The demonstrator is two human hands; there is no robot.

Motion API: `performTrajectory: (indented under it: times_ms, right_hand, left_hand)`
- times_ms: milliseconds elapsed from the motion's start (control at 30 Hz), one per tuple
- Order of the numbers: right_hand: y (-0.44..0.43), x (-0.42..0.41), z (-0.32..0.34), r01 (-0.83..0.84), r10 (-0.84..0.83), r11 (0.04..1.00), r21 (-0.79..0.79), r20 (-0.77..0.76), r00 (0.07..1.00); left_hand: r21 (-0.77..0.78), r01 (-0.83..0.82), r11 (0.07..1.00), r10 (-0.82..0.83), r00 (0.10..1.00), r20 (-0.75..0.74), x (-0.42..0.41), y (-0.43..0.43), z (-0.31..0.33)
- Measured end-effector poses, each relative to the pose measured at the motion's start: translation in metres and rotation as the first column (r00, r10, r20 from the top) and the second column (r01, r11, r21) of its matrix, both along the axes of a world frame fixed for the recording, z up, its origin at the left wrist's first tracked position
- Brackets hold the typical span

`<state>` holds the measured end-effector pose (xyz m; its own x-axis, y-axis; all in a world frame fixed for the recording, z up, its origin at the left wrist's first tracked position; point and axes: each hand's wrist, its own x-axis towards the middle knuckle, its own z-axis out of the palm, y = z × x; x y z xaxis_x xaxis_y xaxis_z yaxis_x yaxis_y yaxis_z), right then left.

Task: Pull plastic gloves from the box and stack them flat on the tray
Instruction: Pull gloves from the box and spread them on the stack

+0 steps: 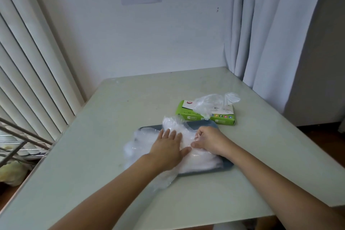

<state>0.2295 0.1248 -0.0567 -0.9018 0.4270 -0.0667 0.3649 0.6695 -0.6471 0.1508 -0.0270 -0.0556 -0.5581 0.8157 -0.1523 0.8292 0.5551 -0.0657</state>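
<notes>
The step in hand looks like flattening. The left hand (pixel 168 147) lies with straight, spread fingers pressing on the pile of plastic gloves (pixel 197 162), which fills the dark tray (pixel 226 166) and spills over its left edge. The right hand (pixel 209 142), fingers curled, pinches the pile's film just beside it. Next, probably, the right hand lets go and reaches for the loose glove (pixel 211 104) poking from the green box (pixel 224 121) just beyond the tray.

Pale table (pixel 112 155), white wall (pixel 149 43), curtain (pixel 270 33)
</notes>
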Motion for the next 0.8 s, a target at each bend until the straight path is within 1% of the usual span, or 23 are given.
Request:
performTrajectory:
  times_ms: [67,100,133,167,200,233,267,300,333,367,400,433,500,600,633,700,800]
  right_hand:
    - [0.0,0.003,0.004,0.01,-0.012,0.998,0.061,0.047,0.999]
    - [0.0,0.006,0.005,0.031,-0.037,0.991,0.128,0.046,0.998]
    - [0.0,0.01,0.006,0.07,-0.07,0.974,0.217,-0.01,0.998]
    - [-0.003,0.014,0.006,0.107,-0.067,0.945,0.309,-0.137,0.988]
    - [-0.006,0.018,0.005,0.119,0.0,0.913,0.39,-0.291,0.957]
    - [-0.01,0.02,0.005,0.094,0.116,0.891,0.445,-0.422,0.899]
    - [-0.014,0.02,0.005,0.03,0.236,0.872,0.488,-0.474,0.848]
    - [-0.017,0.021,0.004,-0.087,0.349,0.856,0.51,-0.445,0.825]
    - [-0.02,0.022,0.003,-0.229,0.428,0.849,0.477,-0.364,0.828]
    - [-0.022,0.024,0.001,-0.359,0.469,0.851,0.382,-0.248,0.848]
    - [-0.02,0.025,-0.003,-0.441,0.489,0.85,0.287,-0.121,0.864]
    - [-0.016,0.027,-0.005,-0.477,0.492,0.851,0.22,-0.018,0.87]
    - [-0.005,0.03,-0.008,-0.506,0.491,0.849,0.156,0.126,0.862]
    - [0.001,0.031,-0.002,-0.544,0.496,0.821,0.171,0.257,0.829]
    - [0.002,0.03,0.0,-0.556,0.496,0.811,0.183,0.289,0.819]
    - [0.002,0.029,0.003,-0.571,0.487,0.794,0.209,0.344,0.803]
    - [0.007,0.028,0.006,-0.567,0.456,0.791,0.23,0.398,0.796]
  left_hand:
    - [-0.014,0.02,1.0,-0.019,0.998,0.064,-0.008,-0.002,-0.001]
    - [-0.004,0.016,1.0,-0.016,0.995,0.097,-0.01,-0.003,-0.003]
    - [0.011,0.007,1.0,-0.008,0.992,0.128,-0.012,-0.005,-0.006]
    - [0.024,-0.003,1.0,-0.001,0.988,0.153,-0.012,-0.007,-0.008]
    - [0.031,-0.013,0.999,0.008,0.985,0.172,-0.012,-0.008,-0.01]
    - [0.034,-0.024,0.999,0.017,0.983,0.182,-0.012,-0.009,-0.012]
    - [0.037,-0.031,0.999,0.024,0.982,0.186,-0.013,-0.009,-0.013]
    - [0.038,-0.036,0.999,0.028,0.982,0.189,-0.013,-0.01,-0.013]
    - [0.04,-0.037,0.998,0.029,0.982,0.186,-0.013,-0.01,-0.013]
    - [0.042,-0.031,0.999,0.023,0.984,0.179,-0.014,-0.009,-0.012]
    - [0.041,-0.023,0.999,0.016,0.985,0.173,-0.015,-0.009,-0.011]
    - [0.039,-0.017,0.999,0.01,0.985,0.17,-0.018,-0.009,-0.008]
    - [0.017,0.005,1.0,-0.007,0.989,0.148,-0.027,-0.007,-0.001]
    - [-0.07,0.1,0.993,-0.098,0.995,0.034,-0.04,-0.006,0.01]
    - [-0.098,0.123,0.988,-0.122,0.992,0.02,-0.043,-0.005,0.012]
    - [-0.139,0.127,0.982,-0.121,0.991,0.054,-0.051,-0.007,0.015]
    - [-0.153,0.099,0.983,-0.078,0.987,0.137,-0.064,-0.012,0.017]
